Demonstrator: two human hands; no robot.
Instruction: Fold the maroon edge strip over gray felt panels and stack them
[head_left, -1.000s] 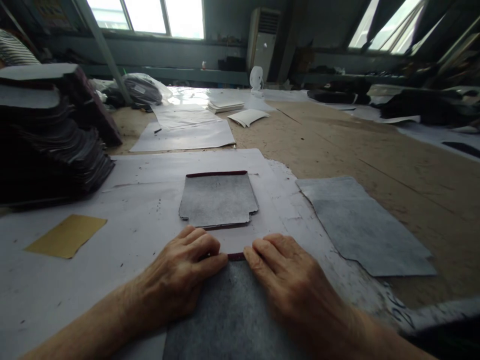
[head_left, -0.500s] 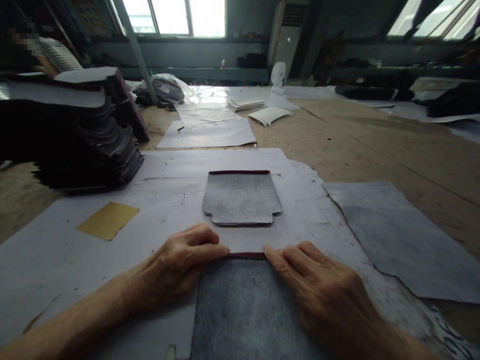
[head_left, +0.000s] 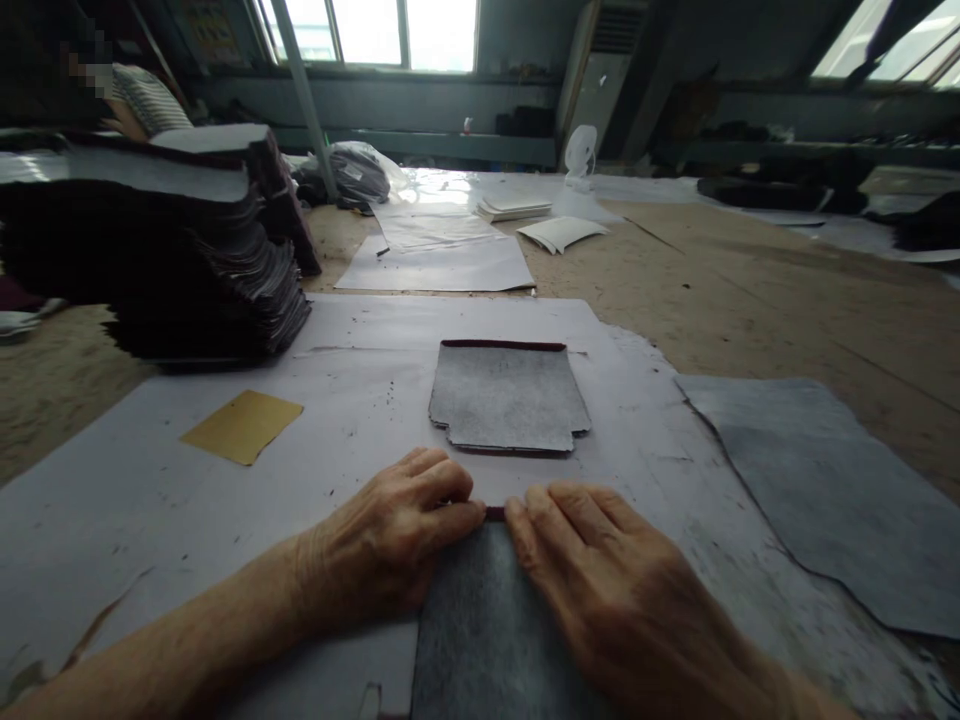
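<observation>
A grey sheet of backed material [head_left: 480, 620] with a dark red folded edge lies in front of me, running out of view at the bottom. My left hand [head_left: 405, 530] is closed at its top left corner, fingers curled and thumb tip on the folded strip. Opposite it, my right hand [head_left: 607, 580] presses its fingers, held together, on the same strip; its thumb is hidden. Only a short bit of the strip shows between the hands. Just beyond lies a smaller grey panel [head_left: 510, 395] with notched lower corners and a dark red top edge.
White paper [head_left: 360, 410] covers the work surface. A tall stack of dark sheets [head_left: 202, 270] stands at left, near a yellow square [head_left: 244, 427]. Another grey sheet [head_left: 825, 490] lies at right. Farther back are white papers [head_left: 442, 262], a small fan [head_left: 580, 155] and a person [head_left: 142, 100].
My right hand has slid left along the folded edge, its fingers now laid over it, so the gap between my hands is smaller. The whole view has shifted slightly.
</observation>
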